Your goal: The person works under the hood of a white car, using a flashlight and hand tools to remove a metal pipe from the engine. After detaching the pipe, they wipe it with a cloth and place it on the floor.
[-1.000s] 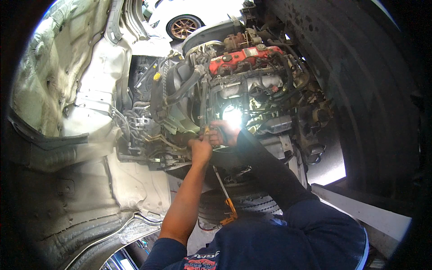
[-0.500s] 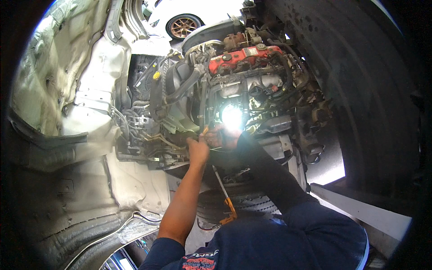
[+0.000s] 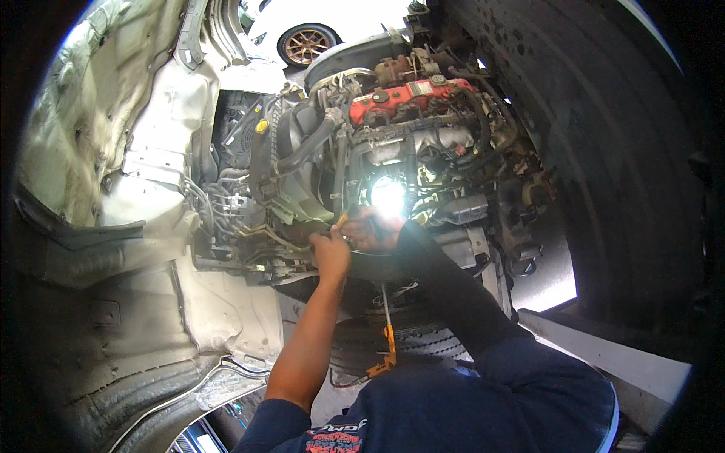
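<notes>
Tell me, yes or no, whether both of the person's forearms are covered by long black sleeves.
No: the left forearm is bare, and only the right has a long black sleeve.

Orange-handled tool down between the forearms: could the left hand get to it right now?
Probably yes: the orange-handled tool looks mostly uncovered, though the left hand is up beside a small yellow-orange piece, and depth is hard to judge.

- A lamp (image 3: 389, 198) at the right hand (image 3: 376, 232) burns out to pure white, its glare veiling the hand and nearby engine (image 3: 411, 97).
- The white car (image 3: 370, 19) is overexposed.
- The dark panel (image 3: 604, 166) at right sinks into shadow.
- Fisheye distortion bends edges; the corners go black.
</notes>
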A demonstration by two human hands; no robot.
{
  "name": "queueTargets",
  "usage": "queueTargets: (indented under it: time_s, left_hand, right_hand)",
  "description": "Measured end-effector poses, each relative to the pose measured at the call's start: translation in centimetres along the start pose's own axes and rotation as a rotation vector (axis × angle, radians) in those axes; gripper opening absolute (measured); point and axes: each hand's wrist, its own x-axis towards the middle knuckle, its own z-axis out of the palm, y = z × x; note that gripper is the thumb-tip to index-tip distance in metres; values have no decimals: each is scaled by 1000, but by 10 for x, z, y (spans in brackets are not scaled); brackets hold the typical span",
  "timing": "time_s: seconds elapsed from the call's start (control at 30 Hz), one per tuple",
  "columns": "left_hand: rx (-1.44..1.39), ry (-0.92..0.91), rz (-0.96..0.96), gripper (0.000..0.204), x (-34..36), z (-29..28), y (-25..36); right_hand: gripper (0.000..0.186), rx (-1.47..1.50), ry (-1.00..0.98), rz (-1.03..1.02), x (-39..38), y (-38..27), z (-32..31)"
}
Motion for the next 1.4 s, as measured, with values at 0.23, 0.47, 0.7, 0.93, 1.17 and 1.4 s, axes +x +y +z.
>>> queueTargets:
  time_s: [0.23, 0.47, 0.7, 0.93, 1.17, 1.4]
  left_hand:
    - [-40, -21, -59, 56, 0, 10, 6]
    - [-89, -34, -37, 58, 12, 9, -12]
    - [-63, -160, -111, 65, 5, -14, -7]
    - [-110, -219, -77, 67, -15, -37, -42]
    - [-66, -304, -116, 64, -42, -26, -88]
    - [-65, -487, -136, 57, -78, -45, -122]
  right_hand:
    - [30, 60, 32, 26, -10, 1, 17]
    - [25, 99, 13, -133, 20, 25, 10]
    - [17, 142, 16, -70, 37, 26, 1]
    - [17, 123, 43, -161, 16, 25, 17]
    - [20, 71, 21, -86, 17, 20, 8]
    - [17, 249, -62, -85, 16, 29, 14]
